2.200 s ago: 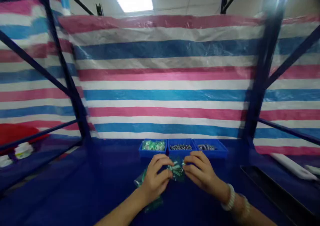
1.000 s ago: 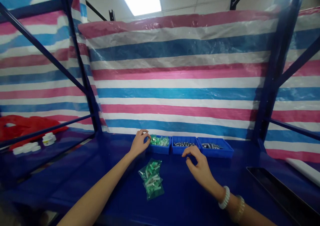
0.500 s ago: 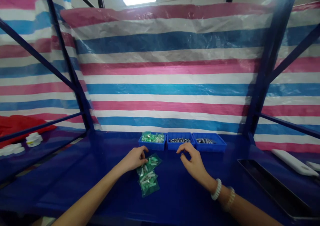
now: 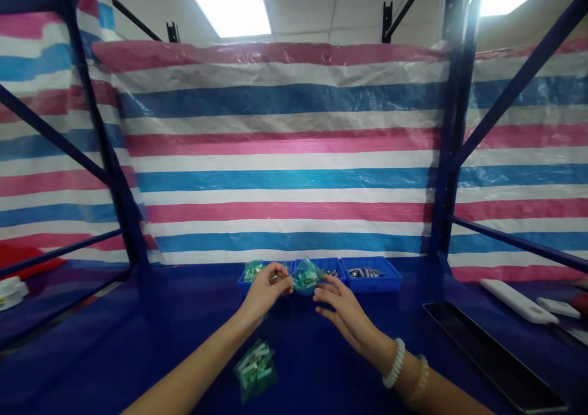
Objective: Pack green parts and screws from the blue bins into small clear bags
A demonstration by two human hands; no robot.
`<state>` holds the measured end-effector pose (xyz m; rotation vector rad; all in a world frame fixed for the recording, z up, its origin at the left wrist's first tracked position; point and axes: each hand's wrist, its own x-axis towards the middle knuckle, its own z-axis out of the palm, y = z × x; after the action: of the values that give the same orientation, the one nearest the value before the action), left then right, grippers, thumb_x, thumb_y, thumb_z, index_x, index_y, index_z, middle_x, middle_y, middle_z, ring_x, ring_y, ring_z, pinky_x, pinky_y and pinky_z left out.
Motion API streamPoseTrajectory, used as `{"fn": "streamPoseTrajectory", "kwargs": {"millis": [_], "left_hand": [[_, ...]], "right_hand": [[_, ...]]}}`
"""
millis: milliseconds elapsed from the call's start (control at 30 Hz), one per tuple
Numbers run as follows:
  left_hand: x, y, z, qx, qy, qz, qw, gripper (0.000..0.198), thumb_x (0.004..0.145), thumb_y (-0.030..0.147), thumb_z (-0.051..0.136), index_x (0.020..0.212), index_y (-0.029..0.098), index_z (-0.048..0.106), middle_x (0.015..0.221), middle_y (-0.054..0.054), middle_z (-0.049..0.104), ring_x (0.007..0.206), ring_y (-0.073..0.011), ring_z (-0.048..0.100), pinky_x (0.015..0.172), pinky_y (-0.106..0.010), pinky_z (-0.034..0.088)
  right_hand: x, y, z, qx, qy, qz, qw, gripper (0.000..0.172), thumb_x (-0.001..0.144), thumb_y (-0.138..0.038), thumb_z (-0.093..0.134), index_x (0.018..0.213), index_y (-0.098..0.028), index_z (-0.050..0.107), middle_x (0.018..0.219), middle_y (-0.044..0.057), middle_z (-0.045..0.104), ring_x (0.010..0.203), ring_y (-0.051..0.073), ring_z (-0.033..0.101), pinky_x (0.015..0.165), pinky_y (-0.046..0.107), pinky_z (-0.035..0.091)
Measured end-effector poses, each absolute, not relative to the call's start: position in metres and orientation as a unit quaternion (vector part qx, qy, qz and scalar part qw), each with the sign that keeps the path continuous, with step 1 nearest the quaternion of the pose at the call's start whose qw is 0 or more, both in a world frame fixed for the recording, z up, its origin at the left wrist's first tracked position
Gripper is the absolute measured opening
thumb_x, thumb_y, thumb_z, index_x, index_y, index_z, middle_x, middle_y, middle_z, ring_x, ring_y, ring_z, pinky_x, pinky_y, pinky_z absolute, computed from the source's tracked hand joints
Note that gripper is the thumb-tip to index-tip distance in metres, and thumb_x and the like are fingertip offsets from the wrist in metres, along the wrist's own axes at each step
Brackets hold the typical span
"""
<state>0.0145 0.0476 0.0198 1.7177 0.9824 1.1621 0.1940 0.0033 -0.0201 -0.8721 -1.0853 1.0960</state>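
My left hand (image 4: 265, 292) pinches the edge of a small clear green plastic bag (image 4: 307, 276) with small parts in it, raised in front of the blue bins. On the bag's other side is my right hand (image 4: 345, 312), fingers apart; its fingertips are by the bag, and I cannot tell whether they touch it. Below my left forearm, more green bags of small white and green parts (image 4: 256, 369) lie on the blue table. The left bin (image 4: 243, 289) holds green bags and is partly hidden by my left hand. The raised bag partly covers the middle bin (image 4: 331, 262).
The right blue bin (image 4: 390, 283) holds grey metallic pieces. To the right lie a dark tablet-like slab (image 4: 493, 357) and a white elongated device (image 4: 519, 301). Blue rack posts (image 4: 452, 133) stand at both sides, with a striped sheet (image 4: 285, 179) behind.
My left hand has lifted one green bag off the table, up and to the right. My right hand has come closer to it with its fingers spread. The view has tilted up.
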Motion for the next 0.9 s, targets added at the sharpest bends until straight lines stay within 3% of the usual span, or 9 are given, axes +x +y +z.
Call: {"fn": "streamPoseTrajectory", "kwargs": {"millis": [67,167,367,500,567,600,700,800,900], "left_hand": [[0.027,0.038,0.015,0.653,0.374,0.468,0.463,0.026,0.070,0.035,0.066,0.075,0.021,0.045,0.070,0.004,0.055,0.063,-0.0138,0.063,0.069,-0.033,0.054],[0.038,0.027,0.008,0.624,0.360,0.456,0.523,0.029,0.068,0.034,0.070,0.076,0.021,0.045,0.064,0.006,0.051,0.060,-0.0131,0.062,0.067,-0.032,0.055],[0.035,0.028,0.000,0.581,0.361,0.491,0.539,0.031,0.069,0.034,0.074,0.088,0.020,0.053,0.065,0.006,0.049,0.058,-0.0098,0.054,0.057,-0.022,0.048],[0.026,0.029,0.000,0.681,0.347,0.498,0.410,0.019,0.076,0.028,0.068,0.086,0.019,0.055,0.071,0.001,0.057,0.061,-0.0134,0.058,0.056,-0.025,0.047],[0.020,0.026,0.005,0.779,0.287,0.499,0.249,0.005,0.081,0.017,0.059,0.084,0.021,0.058,0.082,-0.003,0.063,0.078,-0.0186,0.062,0.069,-0.032,0.051],[0.017,0.023,0.007,0.824,0.241,0.490,0.150,0.011,0.083,0.011,0.055,0.083,0.021,0.059,0.087,-0.005,0.065,0.086,-0.0207,0.062,0.077,-0.036,0.050],[0.011,0.016,0.012,0.879,0.126,0.452,-0.084,0.024,0.083,0.003,0.048,0.083,0.023,0.062,0.094,-0.006,0.068,0.096,-0.0232,0.059,0.087,-0.043,0.046],[0.011,0.012,0.008,0.874,0.115,0.457,-0.117,0.024,0.082,0.002,0.050,0.086,0.022,0.062,0.094,-0.006,0.068,0.096,-0.0228,0.060,0.085,-0.041,0.047],[0.017,0.012,0.002,0.862,0.197,0.467,0.010,0.020,0.078,0.005,0.052,0.082,0.022,0.061,0.087,-0.006,0.068,0.088,-0.0223,0.062,0.082,-0.040,0.048]], "right_hand": [[0.194,0.002,-0.017,-0.355,-0.413,0.549,0.635,0.034,0.065,-0.036,0.075,0.091,-0.017,0.064,0.082,0.005,0.068,0.071,0.018,0.065,0.063,0.029,0.051],[0.196,0.003,-0.013,-0.363,-0.406,0.520,0.658,0.031,0.060,-0.036,0.080,0.077,-0.015,0.064,0.063,0.000,0.063,0.056,0.013,0.058,0.053,0.024,0.044],[0.198,0.009,-0.020,-0.399,-0.446,0.511,0.617,0.027,0.058,-0.032,0.080,0.070,-0.014,0.064,0.052,-0.002,0.059,0.047,0.012,0.054,0.045,0.022,0.039],[0.200,0.008,-0.024,-0.423,-0.555,0.401,0.593,0.018,0.070,-0.031,0.071,0.076,-0.017,0.062,0.058,-0.001,0.059,0.055,0.017,0.059,0.050,0.026,0.045],[0.205,0.005,-0.022,-0.397,-0.642,0.252,0.606,0.005,0.075,-0.023,0.065,0.077,-0.019,0.062,0.076,0.003,0.065,0.074,0.021,0.063,0.066,0.033,0.051],[0.208,0.003,-0.019,-0.375,-0.679,0.161,0.610,0.003,0.077,-0.017,0.062,0.076,-0.020,0.062,0.086,0.005,0.065,0.084,0.022,0.062,0.075,0.037,0.051],[0.218,-0.004,-0.011,-0.297,-0.737,-0.077,0.603,0.021,0.079,-0.005,0.056,0.076,-0.023,0.064,0.097,0.006,0.064,0.097,0.025,0.058,0.084,0.044,0.047],[0.223,-0.006,-0.009,-0.261,-0.748,-0.153,0.591,0.025,0.080,-0.002,0.055,0.078,-0.026,0.064,0.094,0.005,0.065,0.095,0.025,0.058,0.081,0.045,0.048],[0.221,-0.001,-0.013,-0.292,-0.762,-0.085,0.572,0.019,0.083,-0.007,0.055,0.084,-0.025,0.062,0.086,0.005,0.066,0.088,0.025,0.060,0.080,0.043,0.048]]}}
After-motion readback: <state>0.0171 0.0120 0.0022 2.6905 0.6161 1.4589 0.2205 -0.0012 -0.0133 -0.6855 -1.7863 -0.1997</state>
